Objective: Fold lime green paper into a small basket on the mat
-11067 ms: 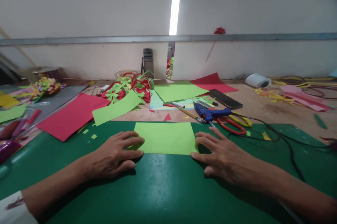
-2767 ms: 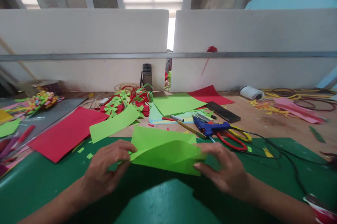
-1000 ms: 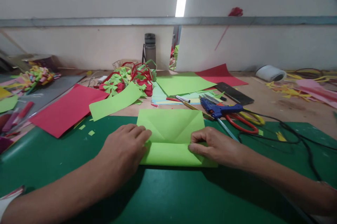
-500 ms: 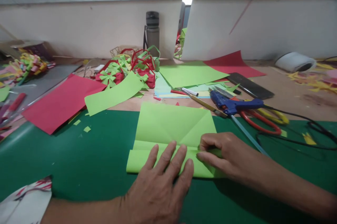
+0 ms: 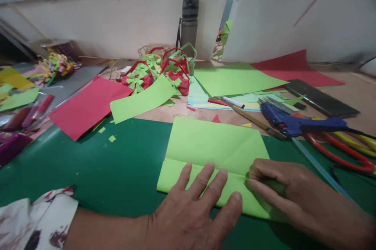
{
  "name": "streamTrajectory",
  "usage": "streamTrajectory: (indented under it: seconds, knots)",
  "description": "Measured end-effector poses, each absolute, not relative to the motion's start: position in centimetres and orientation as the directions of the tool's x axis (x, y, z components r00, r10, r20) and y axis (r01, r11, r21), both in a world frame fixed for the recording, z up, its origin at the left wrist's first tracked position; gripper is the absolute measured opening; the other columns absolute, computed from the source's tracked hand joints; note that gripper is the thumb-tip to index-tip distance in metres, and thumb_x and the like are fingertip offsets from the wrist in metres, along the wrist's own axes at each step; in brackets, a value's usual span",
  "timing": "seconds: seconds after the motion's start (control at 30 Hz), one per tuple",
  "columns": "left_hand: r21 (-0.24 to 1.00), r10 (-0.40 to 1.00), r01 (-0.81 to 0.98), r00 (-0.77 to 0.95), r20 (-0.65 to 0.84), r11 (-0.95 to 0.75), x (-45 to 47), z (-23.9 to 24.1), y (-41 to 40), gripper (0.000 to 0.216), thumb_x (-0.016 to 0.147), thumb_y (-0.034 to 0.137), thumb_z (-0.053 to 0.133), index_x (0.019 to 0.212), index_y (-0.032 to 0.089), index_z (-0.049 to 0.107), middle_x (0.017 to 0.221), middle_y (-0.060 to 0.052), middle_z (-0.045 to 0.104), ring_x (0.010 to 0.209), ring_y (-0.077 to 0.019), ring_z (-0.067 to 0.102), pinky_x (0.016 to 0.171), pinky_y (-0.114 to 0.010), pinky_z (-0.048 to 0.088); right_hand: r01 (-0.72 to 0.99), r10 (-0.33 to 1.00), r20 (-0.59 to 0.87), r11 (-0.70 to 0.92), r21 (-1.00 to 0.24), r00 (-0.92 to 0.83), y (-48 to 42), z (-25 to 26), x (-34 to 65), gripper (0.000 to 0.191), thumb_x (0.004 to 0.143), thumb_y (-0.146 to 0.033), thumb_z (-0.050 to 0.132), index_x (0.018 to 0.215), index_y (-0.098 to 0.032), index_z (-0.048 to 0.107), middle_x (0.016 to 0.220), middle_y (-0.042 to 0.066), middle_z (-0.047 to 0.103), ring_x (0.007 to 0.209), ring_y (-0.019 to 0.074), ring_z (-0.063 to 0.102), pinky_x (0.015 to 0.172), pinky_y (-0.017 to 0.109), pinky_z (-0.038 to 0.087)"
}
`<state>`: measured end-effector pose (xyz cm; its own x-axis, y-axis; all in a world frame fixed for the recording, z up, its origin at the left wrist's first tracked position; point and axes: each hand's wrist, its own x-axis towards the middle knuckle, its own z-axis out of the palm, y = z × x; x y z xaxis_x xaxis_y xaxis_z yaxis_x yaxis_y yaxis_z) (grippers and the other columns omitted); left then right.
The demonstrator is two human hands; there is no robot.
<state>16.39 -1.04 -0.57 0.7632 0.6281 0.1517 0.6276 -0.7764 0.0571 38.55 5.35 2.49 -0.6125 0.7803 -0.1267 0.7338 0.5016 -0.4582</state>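
A sheet of light green paper (image 5: 217, 140) lies on the green mat, its near part folded over into a flap (image 5: 173, 173). Faint creases cross the far part of the sheet. My left hand (image 5: 199, 203) rests palm down on the flap, fingers spread. At the right end of the flap's edge, my right hand (image 5: 279, 191) has thumb and curled forefinger pinched on the paper. That hand covers the right side of the fold.
Beyond the paper are a blue glue gun (image 5: 296, 124), red-handled scissors (image 5: 337, 152), a utility knife (image 5: 258, 120) and a phone (image 5: 323, 99). Red paper (image 5: 91, 105), small paper baskets (image 5: 141, 79) and a bottle (image 5: 189, 26) stand or lie further left and back.
The view has shifted, so everything sits further right. The flap's edge has moved away from me, closing the strip that showed between it and the crease. Both hands remain on the paper.
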Motion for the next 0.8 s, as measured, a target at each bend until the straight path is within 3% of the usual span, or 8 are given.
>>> streamTrajectory:
  seconds: [0.23,0.53,0.8]
  knots:
    - [0.080,0.623,0.618,0.777,0.091,-0.782,15.9,-0.7,-0.7,0.061,0.091,0.035,0.047,0.144,0.017,0.023,0.146,-0.021,0.032,0.131,-0.0444,0.030,0.091,-0.066,0.038,0.729,0.785,-0.094,0.515,-0.452,-0.613,5.6,2.5,38.4,0.030,0.088,-0.032,0.042,0.060,-0.021,0.042,0.056,-0.001,0.051,0.050,0.0123,0.044,0.048,0.026,0.033]
    - [0.104,0.628,0.620,0.774,0.085,-0.778,16.1,-0.7,-0.8,0.051,0.093,0.032,0.044,0.141,0.021,0.030,0.145,-0.022,0.033,0.130,-0.0458,0.031,0.089,-0.068,0.037,0.720,0.791,-0.054,0.523,-0.457,-0.609,5.5,2.3,38.4,0.028,0.087,-0.029,0.045,0.060,-0.020,0.044,0.056,-0.001,0.052,0.050,0.0120,0.046,0.049,0.024,0.033]
    - [0.164,0.591,0.578,0.805,0.045,-0.800,15.5,-0.7,-0.7,0.081,0.082,0.070,0.040,0.144,0.019,0.026,0.148,-0.024,0.025,0.133,-0.0486,0.019,0.093,-0.070,0.030,0.779,0.820,-0.160,0.435,-0.452,-0.550,5.1,3.5,38.5,0.024,0.087,-0.027,0.047,0.065,-0.019,0.049,0.063,-0.001,0.056,0.057,0.0123,0.047,0.054,0.025,0.031]
